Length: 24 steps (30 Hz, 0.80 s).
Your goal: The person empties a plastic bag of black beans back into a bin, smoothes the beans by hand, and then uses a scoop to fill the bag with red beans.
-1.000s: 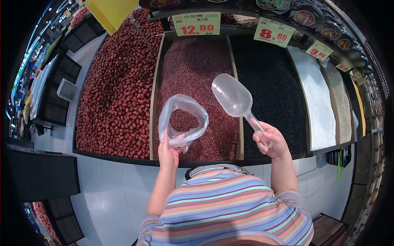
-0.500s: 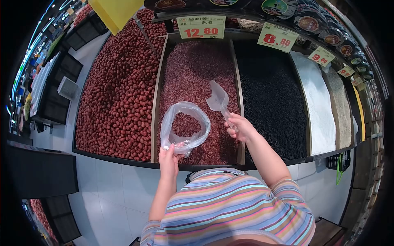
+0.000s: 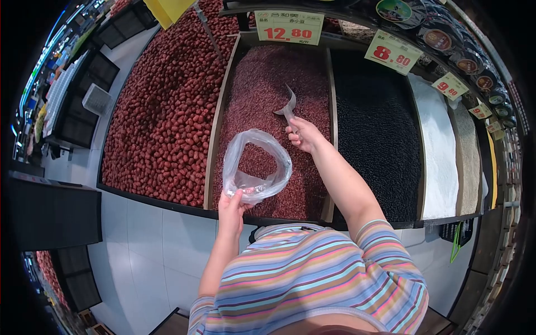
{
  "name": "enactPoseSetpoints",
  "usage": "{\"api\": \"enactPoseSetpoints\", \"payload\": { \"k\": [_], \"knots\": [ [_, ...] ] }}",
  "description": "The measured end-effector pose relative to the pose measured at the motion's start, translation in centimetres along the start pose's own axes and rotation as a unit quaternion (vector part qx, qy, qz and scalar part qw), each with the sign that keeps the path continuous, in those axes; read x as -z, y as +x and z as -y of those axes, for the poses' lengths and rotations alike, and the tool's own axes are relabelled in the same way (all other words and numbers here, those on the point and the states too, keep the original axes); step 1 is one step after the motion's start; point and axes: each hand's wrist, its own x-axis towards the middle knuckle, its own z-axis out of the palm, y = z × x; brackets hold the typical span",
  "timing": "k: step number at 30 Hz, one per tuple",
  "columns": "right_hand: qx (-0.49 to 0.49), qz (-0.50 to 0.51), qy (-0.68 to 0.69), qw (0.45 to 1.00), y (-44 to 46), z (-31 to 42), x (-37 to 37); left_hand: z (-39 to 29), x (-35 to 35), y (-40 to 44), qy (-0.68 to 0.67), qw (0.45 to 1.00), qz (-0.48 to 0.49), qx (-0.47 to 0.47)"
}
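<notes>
My left hand (image 3: 232,205) is closed on the lower rim of a clear plastic bag (image 3: 235,156), whose mouth gapes in a ring above the small red beans (image 3: 262,72). Through the opening, red beans show; I cannot tell whether any lie inside the bag. My right hand (image 3: 302,135) grips the handle of a clear plastic scoop (image 3: 288,107). The scoop is turned edge-on, its head pointing away from me over the middle of the red bean bin. Whether its tip touches the beans is hard to tell.
Red dates (image 3: 162,128) fill the bin on the left. Black beans (image 3: 377,139) lie to the right, then a white bin (image 3: 435,162) and a beige grain bin (image 3: 468,151). Wooden dividers (image 3: 222,106) separate them. A price sign (image 3: 289,28) and packaged goods (image 3: 438,39) line the back.
My right hand has moved forward and slightly left with the scoop, which has turned from face-up to edge-on. My left hand still holds the bag open. The whole view has shifted a little.
</notes>
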Motion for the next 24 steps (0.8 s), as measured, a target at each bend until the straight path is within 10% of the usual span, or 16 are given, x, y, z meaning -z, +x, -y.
{"api": "enactPoseSetpoints", "payload": {
  "k": [24],
  "knots": [
    [0.035, 0.195, 0.131, 0.971, -21.0, -1.5, 3.8, 0.5, -1.0, -0.5, 0.033, 0.995, 0.043, -0.078]
  ]
}}
